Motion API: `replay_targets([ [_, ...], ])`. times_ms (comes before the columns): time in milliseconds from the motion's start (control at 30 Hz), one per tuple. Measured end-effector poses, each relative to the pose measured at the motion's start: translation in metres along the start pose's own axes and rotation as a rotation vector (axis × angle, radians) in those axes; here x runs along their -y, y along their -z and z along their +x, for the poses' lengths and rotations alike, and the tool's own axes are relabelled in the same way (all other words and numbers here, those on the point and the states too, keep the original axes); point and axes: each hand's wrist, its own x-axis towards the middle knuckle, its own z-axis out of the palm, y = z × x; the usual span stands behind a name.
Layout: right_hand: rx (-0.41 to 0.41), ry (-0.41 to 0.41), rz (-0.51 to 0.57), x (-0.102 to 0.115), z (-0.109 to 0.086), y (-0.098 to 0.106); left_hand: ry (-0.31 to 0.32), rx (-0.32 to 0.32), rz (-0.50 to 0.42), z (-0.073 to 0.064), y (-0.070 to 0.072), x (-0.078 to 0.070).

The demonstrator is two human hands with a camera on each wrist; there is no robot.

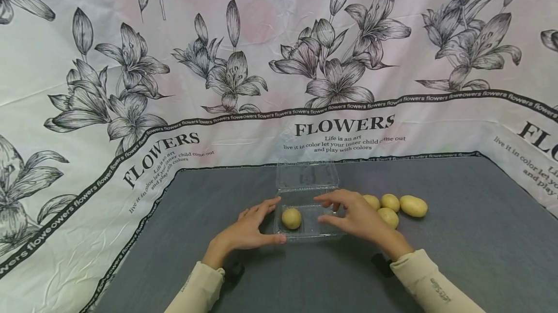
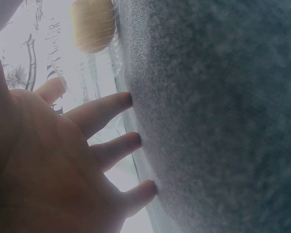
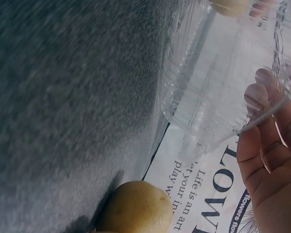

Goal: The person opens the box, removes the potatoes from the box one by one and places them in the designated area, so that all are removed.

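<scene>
A clear plastic clamshell box (image 1: 311,236) lies with its lid (image 1: 307,176) folded back toward the curtain. One yellow potato (image 1: 291,218) sits in the box's left part, and it also appears through the plastic in the left wrist view (image 2: 93,26). My left hand (image 1: 248,228) spreads its fingers and thumb around the left side, fingertips at the rim. Over the box's right part, my right hand (image 1: 355,216) has thumb and fingers apart with nothing between them. In the right wrist view, its fingertips (image 3: 257,94) reach past the rim of the clear wall (image 3: 203,107).
Several more potatoes (image 1: 413,206) lie grouped on the grey cloth-covered table (image 1: 462,235), just right of the box and partly behind my right hand. A white curtain (image 1: 244,141) printed with flowers and lettering hangs along the table's back and left edges.
</scene>
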Motion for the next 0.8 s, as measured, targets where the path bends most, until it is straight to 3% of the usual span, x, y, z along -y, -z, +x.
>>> replay_targets([
  [233,0.006,0.027,-0.001,0.003,0.005,-0.006,-0.002,-0.004,0.002,0.001,0.001,0.0],
  [800,0.088,0.009,0.056,0.005,0.012,-0.018,-0.001,-0.006,0.019,0.001,0.0,0.0],
])
